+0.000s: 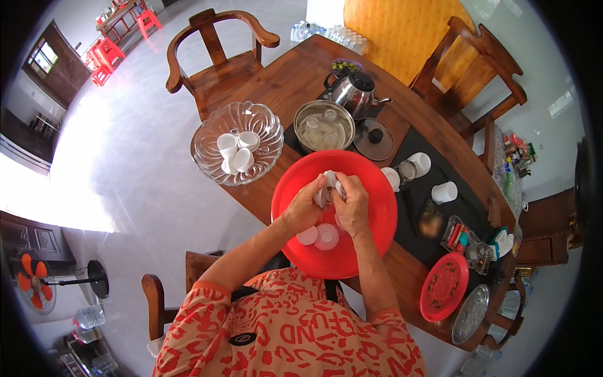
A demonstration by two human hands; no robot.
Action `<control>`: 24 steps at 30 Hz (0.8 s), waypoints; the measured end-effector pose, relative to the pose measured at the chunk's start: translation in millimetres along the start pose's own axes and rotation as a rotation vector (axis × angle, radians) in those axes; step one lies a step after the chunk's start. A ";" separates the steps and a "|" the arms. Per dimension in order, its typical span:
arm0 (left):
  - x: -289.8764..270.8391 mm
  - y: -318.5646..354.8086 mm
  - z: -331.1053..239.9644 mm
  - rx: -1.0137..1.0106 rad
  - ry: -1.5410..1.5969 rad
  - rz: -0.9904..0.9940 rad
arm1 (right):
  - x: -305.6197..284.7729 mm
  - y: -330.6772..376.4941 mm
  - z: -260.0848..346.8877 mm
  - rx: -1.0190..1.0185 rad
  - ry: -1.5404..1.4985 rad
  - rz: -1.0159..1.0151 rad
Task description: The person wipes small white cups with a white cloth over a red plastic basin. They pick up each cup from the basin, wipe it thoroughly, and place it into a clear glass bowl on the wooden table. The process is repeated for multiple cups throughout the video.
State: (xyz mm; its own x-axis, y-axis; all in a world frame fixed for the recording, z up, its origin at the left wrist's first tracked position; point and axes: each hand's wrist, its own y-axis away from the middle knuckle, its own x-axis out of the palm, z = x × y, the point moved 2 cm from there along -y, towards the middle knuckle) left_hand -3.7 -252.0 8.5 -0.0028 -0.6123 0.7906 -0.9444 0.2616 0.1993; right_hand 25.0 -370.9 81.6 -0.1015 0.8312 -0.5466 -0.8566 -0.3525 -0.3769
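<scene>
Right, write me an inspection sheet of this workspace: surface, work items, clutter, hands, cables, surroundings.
Surface: wooden table, black mat partly covering it.
Work items: red basin with pale cups; glass bowl holding white cups.
Clutter: kettle, pot, pot lid, red tray.
Hands: left hand and right hand hold something small and white over the basin.
Cables: apparently a thin cord by the fan; too small to be sure.
Surroundings: wooden armchair, red stools.

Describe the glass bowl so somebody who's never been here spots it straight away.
Start with the big wooden table and find the red basin in front of the person. Beyond the basin's upper-left side, at the table's left edge, is the glass bowl. Unlike the basin and the steel pot, it is see-through, with a wavy rim and white cups inside.
</scene>
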 end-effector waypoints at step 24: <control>-13.8 1.0 -8.0 0.047 -0.185 -0.387 | 9.6 18.0 3.3 -0.083 0.306 0.255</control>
State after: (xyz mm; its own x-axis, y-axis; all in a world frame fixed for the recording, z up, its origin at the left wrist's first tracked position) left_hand -1.9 -237.4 2.4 0.2999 -0.7833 0.5446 -0.9011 -0.0453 0.4311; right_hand 6.9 -367.8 72.0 -0.1395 0.5502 -0.8233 -0.7781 -0.5751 -0.2525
